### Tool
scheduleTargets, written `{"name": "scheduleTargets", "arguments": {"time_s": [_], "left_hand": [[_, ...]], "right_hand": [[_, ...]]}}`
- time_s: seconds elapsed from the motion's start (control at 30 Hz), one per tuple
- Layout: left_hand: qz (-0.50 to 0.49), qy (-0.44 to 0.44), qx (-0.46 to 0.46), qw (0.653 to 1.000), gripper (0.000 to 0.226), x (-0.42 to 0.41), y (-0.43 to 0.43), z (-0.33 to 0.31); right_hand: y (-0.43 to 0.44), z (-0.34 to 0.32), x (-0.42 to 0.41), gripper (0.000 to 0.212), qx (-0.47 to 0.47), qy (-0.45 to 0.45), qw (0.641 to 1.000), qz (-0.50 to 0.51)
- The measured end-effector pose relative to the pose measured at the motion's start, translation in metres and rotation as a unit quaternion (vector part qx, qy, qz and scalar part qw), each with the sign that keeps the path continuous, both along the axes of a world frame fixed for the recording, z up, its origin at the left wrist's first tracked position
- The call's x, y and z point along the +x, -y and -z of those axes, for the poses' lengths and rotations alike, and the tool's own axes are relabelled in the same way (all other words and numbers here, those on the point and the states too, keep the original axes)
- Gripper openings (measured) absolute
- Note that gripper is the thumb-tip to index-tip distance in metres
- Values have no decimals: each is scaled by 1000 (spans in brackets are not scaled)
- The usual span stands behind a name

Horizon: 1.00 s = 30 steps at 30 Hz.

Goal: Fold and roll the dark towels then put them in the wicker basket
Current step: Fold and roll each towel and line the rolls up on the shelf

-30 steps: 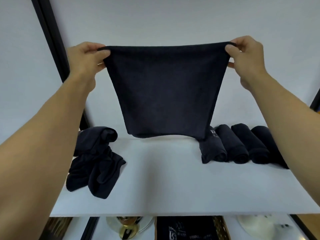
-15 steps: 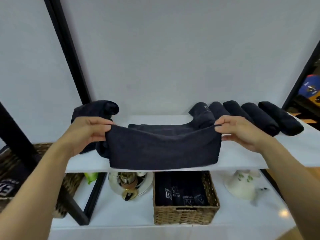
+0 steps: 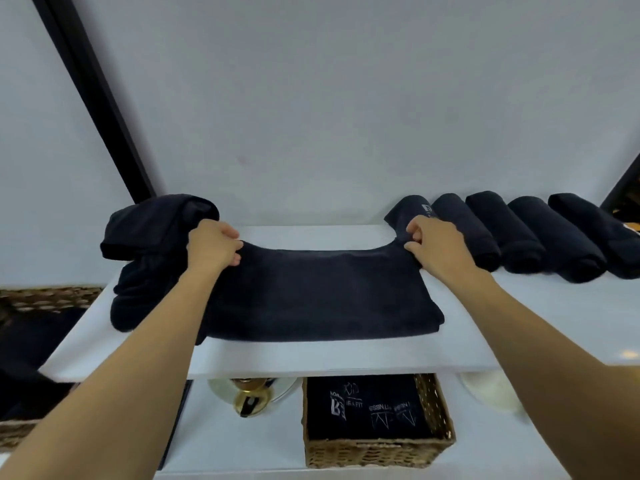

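A dark towel (image 3: 318, 292) lies folded flat on the white upper shelf (image 3: 311, 355). My left hand (image 3: 213, 245) pinches its far left corner and my right hand (image 3: 436, 249) pinches its far right corner. Several rolled dark towels (image 3: 526, 233) lie in a row at the right of the shelf. A heap of unfolded dark towels (image 3: 152, 258) sits at the left. The wicker basket (image 3: 377, 452) stands on the lower shelf, under the flat towel, with several rolled dark towels showing white logos inside.
A black frame post (image 3: 100, 105) slants up at the left. A gold and white object (image 3: 249, 396) and a white object (image 3: 491, 393) stand on the lower shelf beside the basket. Another wicker basket (image 3: 20, 434) is at the far left.
The towel, held up spread in the air a second ago, has come down and now lies flat on the shelf. Both hands have moved to its far corners.
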<state>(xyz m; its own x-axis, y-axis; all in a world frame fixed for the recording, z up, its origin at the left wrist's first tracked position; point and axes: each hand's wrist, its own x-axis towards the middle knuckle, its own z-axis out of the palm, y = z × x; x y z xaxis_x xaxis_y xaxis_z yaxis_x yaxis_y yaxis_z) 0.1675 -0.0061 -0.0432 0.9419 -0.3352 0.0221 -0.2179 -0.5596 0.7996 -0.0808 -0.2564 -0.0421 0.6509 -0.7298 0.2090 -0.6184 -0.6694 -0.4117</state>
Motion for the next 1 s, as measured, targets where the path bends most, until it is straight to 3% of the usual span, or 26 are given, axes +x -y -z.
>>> {"name": "scheduleTargets", "arguments": {"time_s": [0.07,0.17,0.27,0.33,0.5,0.57,0.63,0.7,0.77,0.87,0.93,1.0], "left_hand": [[49,49,48,996,29,-8,11,13],[241,128,126,954,46,-41,10,34],[322,204,276,882,92,-57,-6,55],[325,230,295,868,103,-56,-18,57],[393,265,289,832,91,-74,-66,58],[386,316,253,829,70,-77,-89,63],[354,411,222,810,48,-74,-100,62],[318,484,217,786,38,-69,-101,60],[246,488,226,806,25,-74,-101,51],[103,299,230,920,29,-101,-109,38],[50,192,211,957,36,-114,-116,38],[35,135,144,980,41,-118,-111,41]], "right_hand": [[-9,10,3,27,-43,15,999,-22],[-38,28,-2,31,-15,42,982,-183],[-60,51,-8,56,-14,-104,956,-273],[-61,58,-11,72,-41,-141,954,-262],[-65,53,-31,80,-5,-148,945,-292],[-65,55,-46,82,-23,-148,940,-306],[-65,57,-56,65,-118,-116,942,-292],[-72,54,-58,33,-212,-64,937,-271],[-89,47,-57,19,-222,-91,936,-258],[-107,30,-59,30,-101,-141,946,-274],[-106,17,-50,34,-4,-107,956,-274],[-90,18,-33,31,1,-96,966,-241]]}}
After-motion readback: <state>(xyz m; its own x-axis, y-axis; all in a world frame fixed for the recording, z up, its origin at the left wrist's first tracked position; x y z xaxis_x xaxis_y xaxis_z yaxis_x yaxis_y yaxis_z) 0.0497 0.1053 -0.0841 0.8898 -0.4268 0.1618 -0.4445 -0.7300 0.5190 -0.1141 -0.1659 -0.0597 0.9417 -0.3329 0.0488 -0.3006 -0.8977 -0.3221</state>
